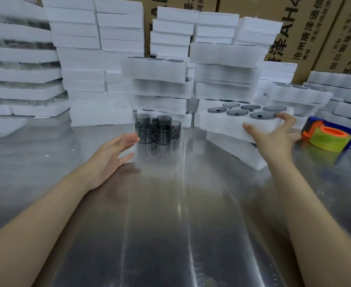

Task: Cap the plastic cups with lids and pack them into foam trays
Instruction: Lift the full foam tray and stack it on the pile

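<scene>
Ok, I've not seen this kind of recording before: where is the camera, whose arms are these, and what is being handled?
There is no machine here. One wide-angle camera sits on a person's head, looking down at their own bare arms over a steel table. The right hand grips a foam tray holding six lidded cups; it rests on a second tray. The left hand is open, holding nothing, beside a cluster of uncapped cups. A roll of tape lies at the right. Stacks of foam trays and cardboard boxes stand behind.
</scene>
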Demonstrator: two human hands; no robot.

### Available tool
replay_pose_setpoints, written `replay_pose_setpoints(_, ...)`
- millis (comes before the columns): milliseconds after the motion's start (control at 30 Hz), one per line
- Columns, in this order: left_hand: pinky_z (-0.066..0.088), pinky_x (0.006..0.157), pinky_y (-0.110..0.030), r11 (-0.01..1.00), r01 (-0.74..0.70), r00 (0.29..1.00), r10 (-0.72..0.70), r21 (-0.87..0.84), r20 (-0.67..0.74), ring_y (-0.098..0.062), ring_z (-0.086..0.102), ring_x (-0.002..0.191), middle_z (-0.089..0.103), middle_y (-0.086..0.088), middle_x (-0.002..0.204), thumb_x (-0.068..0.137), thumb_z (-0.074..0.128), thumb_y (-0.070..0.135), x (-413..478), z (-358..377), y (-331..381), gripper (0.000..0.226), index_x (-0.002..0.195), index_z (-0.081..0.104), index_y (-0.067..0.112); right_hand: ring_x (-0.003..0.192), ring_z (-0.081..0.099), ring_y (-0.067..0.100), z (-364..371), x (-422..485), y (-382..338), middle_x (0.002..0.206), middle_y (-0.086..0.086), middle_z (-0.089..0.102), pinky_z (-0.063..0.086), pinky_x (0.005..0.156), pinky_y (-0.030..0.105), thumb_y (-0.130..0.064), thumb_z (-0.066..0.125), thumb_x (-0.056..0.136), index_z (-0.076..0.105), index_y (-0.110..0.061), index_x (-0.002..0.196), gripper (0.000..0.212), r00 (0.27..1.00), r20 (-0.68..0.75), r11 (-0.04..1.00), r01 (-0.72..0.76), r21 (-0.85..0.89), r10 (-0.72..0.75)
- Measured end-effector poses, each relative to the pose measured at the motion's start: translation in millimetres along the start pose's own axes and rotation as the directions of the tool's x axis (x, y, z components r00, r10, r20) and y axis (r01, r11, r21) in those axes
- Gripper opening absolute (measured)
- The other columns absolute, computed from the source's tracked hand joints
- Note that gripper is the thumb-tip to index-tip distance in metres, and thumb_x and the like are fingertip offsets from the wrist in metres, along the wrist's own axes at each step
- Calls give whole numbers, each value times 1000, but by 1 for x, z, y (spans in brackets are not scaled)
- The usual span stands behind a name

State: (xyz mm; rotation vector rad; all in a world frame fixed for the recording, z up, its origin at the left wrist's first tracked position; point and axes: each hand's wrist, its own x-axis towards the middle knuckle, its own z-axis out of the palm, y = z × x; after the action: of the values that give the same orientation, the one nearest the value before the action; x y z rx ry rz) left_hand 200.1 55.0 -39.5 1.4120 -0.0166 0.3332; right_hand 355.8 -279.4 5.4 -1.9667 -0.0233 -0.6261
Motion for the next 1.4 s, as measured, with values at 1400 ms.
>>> replay_pose_setpoints(1400,30,100,-43,85,509,818,262,856,-512,-36,32,124,37,-22,135,94,44,30,87,-41,-34,46,126,42,-3,81,55,17,104,-99,-23,97,-8,58,35,63,27,-14,50,89,65,-24,91,19,517,691,700,714,-21,-506)
